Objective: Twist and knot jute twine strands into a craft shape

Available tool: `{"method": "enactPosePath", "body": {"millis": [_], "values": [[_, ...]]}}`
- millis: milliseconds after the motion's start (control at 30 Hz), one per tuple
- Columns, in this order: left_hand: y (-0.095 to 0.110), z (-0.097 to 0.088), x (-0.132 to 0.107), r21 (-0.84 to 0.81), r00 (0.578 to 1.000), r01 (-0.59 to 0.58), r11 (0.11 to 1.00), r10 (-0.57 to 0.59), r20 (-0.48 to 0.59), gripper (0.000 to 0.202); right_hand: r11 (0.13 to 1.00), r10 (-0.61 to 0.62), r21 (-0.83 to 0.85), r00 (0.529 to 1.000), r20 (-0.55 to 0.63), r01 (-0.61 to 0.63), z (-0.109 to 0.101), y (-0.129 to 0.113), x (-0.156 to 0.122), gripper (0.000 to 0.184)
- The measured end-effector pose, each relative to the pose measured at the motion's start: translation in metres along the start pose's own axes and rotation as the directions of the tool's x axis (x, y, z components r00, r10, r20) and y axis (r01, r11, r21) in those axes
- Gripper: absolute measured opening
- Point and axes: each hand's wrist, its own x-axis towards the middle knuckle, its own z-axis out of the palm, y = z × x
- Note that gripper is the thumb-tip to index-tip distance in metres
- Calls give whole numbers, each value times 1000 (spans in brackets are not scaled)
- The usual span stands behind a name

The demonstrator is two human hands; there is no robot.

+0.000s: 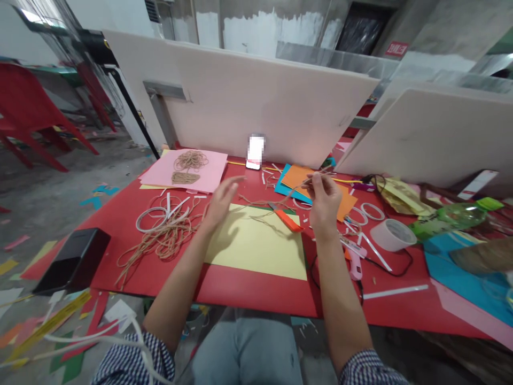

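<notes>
Head view: your right hand (324, 200) pinches a few strands of jute twine (294, 195) between thumb and fingertips, raised above the orange paper (347, 206), and the loose ends trail leftward over the yellow card (256, 251). Lifting the strands like this seems to keep them clear of the paper scraps below. Your left hand (220, 203) is open and released, its fingers spread, gripping nothing and hovering over the card's left edge, near the twine but not touching it.

The card lies flat between your forearms, probably placed there because both hands reach it easily. An orange-handled cutter (288, 220) rests at its far right corner, close to your right hand. On your left, a loose tangle of twine (164, 235) lies beside white tape rings (151, 219), within easy reach. Farther back, a twine coil (191, 159) sits on a pink sheet (208, 171), apparently kept apart from the tangle. A pink glue gun (355, 262) and a white tape roll (393, 234) lie to your right on the red table covering (256, 291). A blurred phone (253, 166) stands upright against the white partition board (260, 96).
</notes>
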Motion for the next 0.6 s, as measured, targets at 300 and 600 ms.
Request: {"method": "enactPosePath", "body": {"millis": [300, 600], "values": [[-22, 36, -19, -115, 712, 271, 956, -119, 692, 55, 1000, -13, -7, 987, -159, 12, -6, 0, 16, 37], [-28, 15, -12, -32, 699, 224, 974, -137, 701, 60, 999, 45, 27, 911, -409, -37, -48, 23, 24, 41]]}}
